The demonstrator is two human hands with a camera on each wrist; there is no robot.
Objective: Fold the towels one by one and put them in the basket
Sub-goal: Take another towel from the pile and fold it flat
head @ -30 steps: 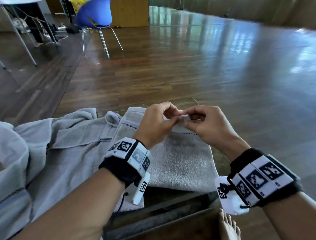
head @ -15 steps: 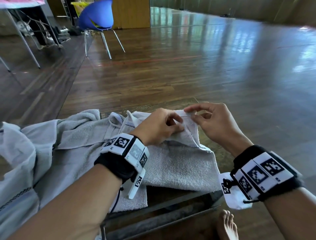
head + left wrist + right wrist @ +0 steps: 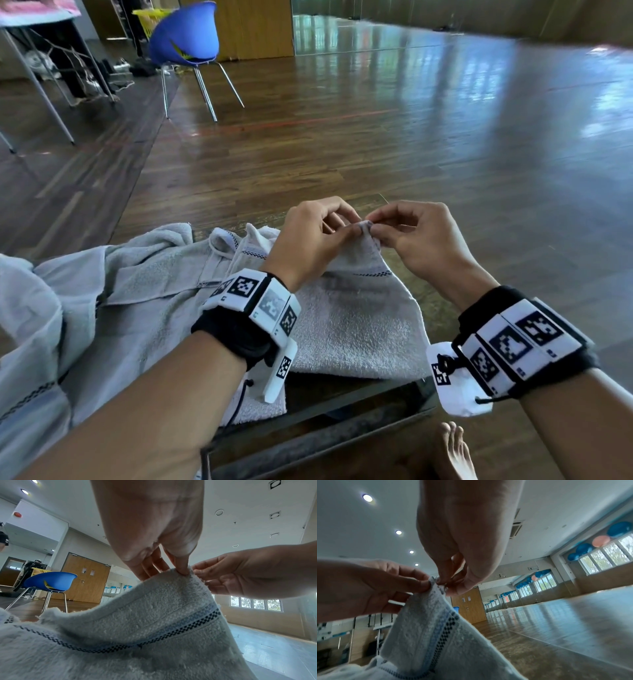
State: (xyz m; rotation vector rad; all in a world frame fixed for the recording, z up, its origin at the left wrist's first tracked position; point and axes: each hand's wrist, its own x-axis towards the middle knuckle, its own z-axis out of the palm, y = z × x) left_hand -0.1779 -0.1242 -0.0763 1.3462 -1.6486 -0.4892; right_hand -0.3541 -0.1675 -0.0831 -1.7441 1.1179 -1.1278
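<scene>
No brand or readable writing showed anywhere; the only markings were black-and-white square code tags on the white blocks of the wrist bands [image 3: 260, 301], strapped over black cloth cuffs.

The grey towel [image 3: 352, 329] was thick looped terry, with a flat woven band and a dark checkered stripe running across it near the far hem. It lay on the desk [image 3: 342, 407], a dark, hard-edged surface, and its far corner was pulled up into a soft peak at about 12 o'clock from the wearer. The left hand [image 3: 308, 240] pinched that corner between thumb and forefinger, the other fingers [image 3: 150, 563] loosely curled behind it. The right hand [image 3: 421, 240] met it from 3 o'clock, thumb and forefinger nipping the same tip, so the two hands nearly touched.

At 9 o'clock a crumpled pile of towels [image 3: 102, 301] of the same nubby grey cloth spread across the desk, touching the held towel's left edge.

Farther off, at 11 o'clock, a blue moulded shell chair [image 3: 186, 37] on thin metal legs stood on the glossy wooden plank floor [image 3: 411, 137], with a yellow slatted basket [image 3: 150, 19] behind it.
</scene>
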